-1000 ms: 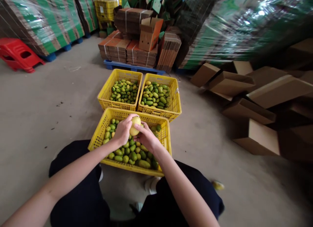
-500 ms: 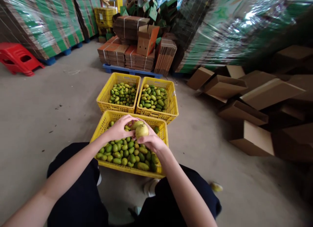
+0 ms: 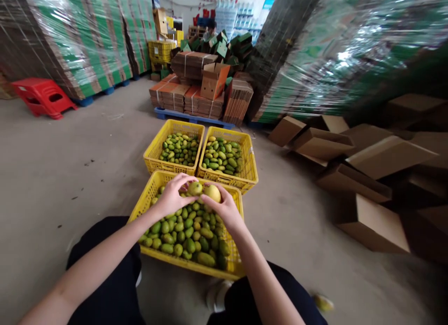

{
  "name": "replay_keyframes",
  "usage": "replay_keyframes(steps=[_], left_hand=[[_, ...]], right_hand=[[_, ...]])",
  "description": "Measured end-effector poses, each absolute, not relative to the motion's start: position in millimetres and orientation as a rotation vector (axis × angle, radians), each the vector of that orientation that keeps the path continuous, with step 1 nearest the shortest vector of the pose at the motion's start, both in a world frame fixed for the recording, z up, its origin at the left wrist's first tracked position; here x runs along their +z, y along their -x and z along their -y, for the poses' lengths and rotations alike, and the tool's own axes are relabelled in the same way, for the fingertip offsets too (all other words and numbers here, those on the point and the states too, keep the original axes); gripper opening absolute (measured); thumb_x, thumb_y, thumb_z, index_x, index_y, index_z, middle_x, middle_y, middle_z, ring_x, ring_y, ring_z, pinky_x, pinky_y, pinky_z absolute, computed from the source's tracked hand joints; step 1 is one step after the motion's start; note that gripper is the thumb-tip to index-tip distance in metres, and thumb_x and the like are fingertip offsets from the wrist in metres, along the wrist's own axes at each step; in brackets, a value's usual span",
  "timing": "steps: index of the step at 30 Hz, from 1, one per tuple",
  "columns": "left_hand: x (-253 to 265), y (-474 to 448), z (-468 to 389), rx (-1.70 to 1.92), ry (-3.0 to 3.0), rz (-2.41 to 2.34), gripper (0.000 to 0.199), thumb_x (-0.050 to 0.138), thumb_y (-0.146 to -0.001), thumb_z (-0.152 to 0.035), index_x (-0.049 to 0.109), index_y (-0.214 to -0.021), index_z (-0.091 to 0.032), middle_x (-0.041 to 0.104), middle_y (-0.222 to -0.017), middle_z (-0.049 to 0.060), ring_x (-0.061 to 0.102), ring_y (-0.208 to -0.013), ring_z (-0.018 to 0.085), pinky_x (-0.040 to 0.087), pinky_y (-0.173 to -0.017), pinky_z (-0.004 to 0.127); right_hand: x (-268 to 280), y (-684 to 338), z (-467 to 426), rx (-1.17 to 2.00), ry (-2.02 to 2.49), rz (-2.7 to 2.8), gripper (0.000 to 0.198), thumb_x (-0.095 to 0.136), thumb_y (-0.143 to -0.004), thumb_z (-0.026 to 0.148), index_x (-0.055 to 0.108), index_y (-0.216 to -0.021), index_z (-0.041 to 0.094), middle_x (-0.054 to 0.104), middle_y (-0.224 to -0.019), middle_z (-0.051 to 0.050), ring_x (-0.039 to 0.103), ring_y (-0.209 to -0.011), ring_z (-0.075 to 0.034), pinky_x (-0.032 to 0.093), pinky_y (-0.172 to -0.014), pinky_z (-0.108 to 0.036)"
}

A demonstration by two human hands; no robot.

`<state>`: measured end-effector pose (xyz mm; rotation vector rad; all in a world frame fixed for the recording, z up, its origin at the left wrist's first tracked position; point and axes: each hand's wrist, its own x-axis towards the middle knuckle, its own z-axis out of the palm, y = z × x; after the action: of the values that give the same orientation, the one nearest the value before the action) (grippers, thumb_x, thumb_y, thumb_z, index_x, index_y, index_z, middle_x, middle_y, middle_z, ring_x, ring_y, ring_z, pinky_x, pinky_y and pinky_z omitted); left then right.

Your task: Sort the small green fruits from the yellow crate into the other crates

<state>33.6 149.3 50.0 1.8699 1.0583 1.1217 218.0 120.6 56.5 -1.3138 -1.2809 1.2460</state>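
My left hand is closed around a greenish-yellow mango, its stem end facing me. Beside it, my right hand grips a paler yellow mango between thumb and fingers. Both fruits are held side by side, close together, above the near yellow crate. Inside that crate lie many green and yellowish mangoes, partly covered by my hands and forearms.
Two more yellow crates of mangoes stand just beyond. Flattened cartons lie on a blue pallet. Empty cardboard boxes are heaped at right, a red stool at left. One fruit lies on the floor.
The view has tilted up, so the scene sits lower. The two mangoes, overlapping before, are now side by side, and my right hand has shifted slightly right with its fruit.
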Motion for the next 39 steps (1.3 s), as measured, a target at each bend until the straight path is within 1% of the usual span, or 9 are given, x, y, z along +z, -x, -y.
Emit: replay_keyframes(steps=[5,13,18,23,28,33,35,37,39], left_hand=[[43,-36,-146,1.165,-1.935,-1.077,0.038,0.075,-0.075,-0.031,0.068,-0.111,-0.023,0.063,-0.1,0.006,0.059,-0.082,0.017,0.052,-0.073,0.029],[37,-34,-147,1.118,-1.803,-1.087,0.036,0.075,-0.074,-0.041,0.071,-0.1,-0.016,0.061,-0.089,0.005,0.057,-0.07,0.015,0.05,-0.062,0.026],[50,-29,-146,1.156,-2.011,-0.989,0.04,0.071,-0.079,-0.029,0.068,-0.117,-0.021,0.061,-0.107,0.008,0.062,-0.092,0.019,0.055,-0.076,0.029],[53,-24,-147,1.265,-2.28,-0.979,0.038,0.066,-0.082,-0.014,0.068,-0.117,-0.026,0.062,-0.107,0.005,0.063,-0.1,0.019,0.053,-0.092,0.034],[50,-23,-149,1.288,-2.312,-0.933,0.042,0.065,-0.081,-0.009,0.067,-0.119,-0.027,0.064,-0.11,0.005,0.063,-0.104,0.019,0.052,-0.095,0.034],[58,-23,-147,1.259,-2.112,-0.917,0.037,0.063,-0.081,-0.007,0.071,-0.112,-0.027,0.066,-0.114,0.005,0.062,-0.11,0.019,0.049,-0.1,0.036],[60,-24,-147,1.208,-1.893,-0.958,0.035,0.072,-0.077,-0.014,0.072,-0.11,-0.025,0.067,-0.113,0.006,0.064,-0.105,0.021,0.053,-0.092,0.034],[59,-24,-150,1.103,-1.574,-0.992,0.038,0.08,-0.07,-0.026,0.072,-0.107,-0.02,0.07,-0.103,0.008,0.067,-0.091,0.02,0.056,-0.079,0.03],[55,-23,-154,0.931,-1.243,-0.978,0.038,0.081,-0.069,-0.039,0.073,-0.096,-0.015,0.072,-0.087,0.008,0.067,-0.075,0.018,0.055,-0.069,0.027]], right_hand=[[66,-218,-115,1.145,1.262,1.376,0.034,0.053,-0.075,0.031,0.059,-0.108,0.023,0.067,-0.109,-0.003,0.059,-0.106,-0.024,0.047,-0.098,-0.04],[56,-223,-112,0.871,1.252,1.637,0.044,0.063,-0.082,0.035,0.053,-0.123,0.023,0.062,-0.125,-0.009,0.059,-0.113,-0.025,0.047,-0.1,-0.042],[53,-225,-112,0.741,1.158,1.566,0.044,0.077,-0.074,0.032,0.059,-0.113,0.024,0.066,-0.115,-0.007,0.063,-0.107,-0.024,0.051,-0.095,-0.04],[49,-224,-113,0.628,1.132,1.578,0.042,0.08,-0.071,0.027,0.063,-0.11,0.027,0.068,-0.113,-0.005,0.061,-0.11,-0.025,0.047,-0.101,-0.044],[41,-220,-114,0.828,1.008,1.491,0.045,0.076,-0.074,0.021,0.061,-0.116,0.028,0.065,-0.123,-0.005,0.06,-0.118,-0.024,0.048,-0.104,-0.042],[44,-214,-111,0.982,0.962,1.38,0.044,0.081,-0.069,0.022,0.063,-0.109,0.027,0.065,-0.124,-0.004,0.059,-0.12,-0.023,0.045,-0.107,-0.039],[50,-214,-110,1.089,0.962,1.234,0.048,0.085,-0.064,0.024,0.061,-0.105,0.026,0.069,-0.115,-0.003,0.065,-0.109,-0.022,0.052,-0.098,-0.036],[56,-215,-111,1.3,0.996,1.018,0.046,0.085,-0.064,0.032,0.059,-0.102,0.025,0.073,-0.097,-0.001,0.072,-0.085,-0.019,0.06,-0.077,-0.031],[59,-216,-115,1.586,1.056,0.79,0.039,0.079,-0.071,0.043,0.059,-0.097,0.022,0.073,-0.078,-0.001,0.07,-0.061,-0.017,0.059,-0.055,-0.026]])
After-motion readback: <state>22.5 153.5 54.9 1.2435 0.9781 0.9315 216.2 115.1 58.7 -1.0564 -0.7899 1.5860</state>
